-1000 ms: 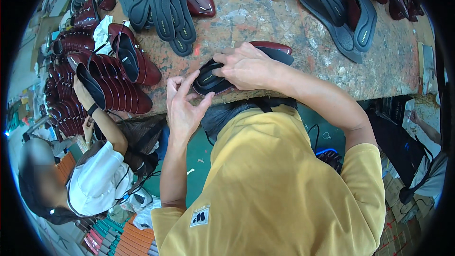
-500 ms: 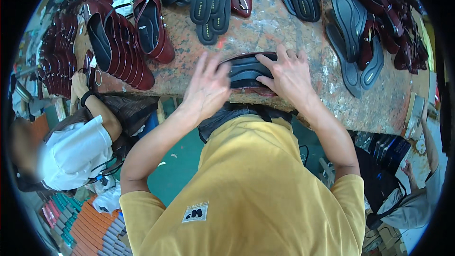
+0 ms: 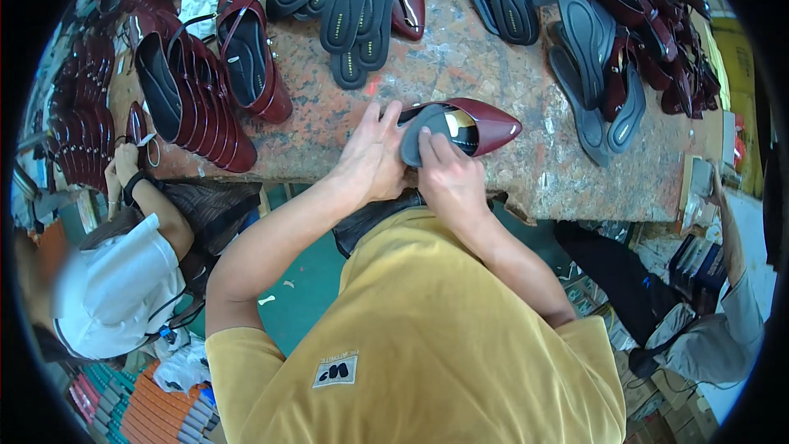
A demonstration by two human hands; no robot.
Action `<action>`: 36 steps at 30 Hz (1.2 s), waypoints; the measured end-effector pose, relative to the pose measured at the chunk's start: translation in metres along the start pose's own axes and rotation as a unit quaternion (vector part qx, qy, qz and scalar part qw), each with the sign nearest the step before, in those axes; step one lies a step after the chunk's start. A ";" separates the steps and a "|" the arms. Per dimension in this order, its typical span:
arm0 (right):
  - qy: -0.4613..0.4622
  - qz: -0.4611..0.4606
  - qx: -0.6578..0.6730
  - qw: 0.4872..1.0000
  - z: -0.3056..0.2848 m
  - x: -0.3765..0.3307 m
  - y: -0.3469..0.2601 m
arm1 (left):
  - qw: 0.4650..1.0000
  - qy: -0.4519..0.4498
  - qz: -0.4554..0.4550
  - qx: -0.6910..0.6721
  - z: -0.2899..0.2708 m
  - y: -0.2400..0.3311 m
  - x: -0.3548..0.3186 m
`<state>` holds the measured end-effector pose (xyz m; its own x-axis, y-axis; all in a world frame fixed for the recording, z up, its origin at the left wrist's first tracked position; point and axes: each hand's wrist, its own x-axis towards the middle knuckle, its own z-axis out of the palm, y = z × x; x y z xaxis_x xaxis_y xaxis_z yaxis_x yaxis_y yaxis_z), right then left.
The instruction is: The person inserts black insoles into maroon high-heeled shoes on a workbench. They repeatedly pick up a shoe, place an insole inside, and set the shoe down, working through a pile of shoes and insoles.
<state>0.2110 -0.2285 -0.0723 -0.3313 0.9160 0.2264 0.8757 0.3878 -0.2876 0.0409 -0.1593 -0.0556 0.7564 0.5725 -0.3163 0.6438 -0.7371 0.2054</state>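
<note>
The pointed, glossy burgundy shoe [image 3: 496, 125] lies near the front edge of the scuffed, paint-blotched bench [image 3: 567, 185], toe to the right. The left hand [image 3: 374, 152] grips its heel end; the right hand [image 3: 448, 168] pinches the matte grey insole [image 3: 426, 133], now bent up where half a second ago it lay flat, baring shiny gold lining. Bare bench extends beyond the toe to the grey insole pile [image 3: 588, 45].
</note>
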 end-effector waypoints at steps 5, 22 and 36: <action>-0.132 0.142 -0.051 0.980 -0.013 0.012 0.031 | 0.987 0.121 0.091 -0.048 -0.001 -0.011 -0.013; -0.040 0.047 0.163 0.985 -0.010 -0.015 0.134 | 0.967 0.021 0.229 0.108 -0.020 -0.006 0.030; -0.022 0.023 0.148 0.989 -0.006 -0.021 0.140 | 0.956 -0.002 0.276 0.103 -0.021 0.024 0.069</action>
<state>0.3423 -0.1943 -0.1116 -0.3141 0.9346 0.1671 0.7518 0.3524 -0.5574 0.1114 -0.1300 -0.0535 0.9736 0.0754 -0.2155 0.1102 -0.9818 0.1543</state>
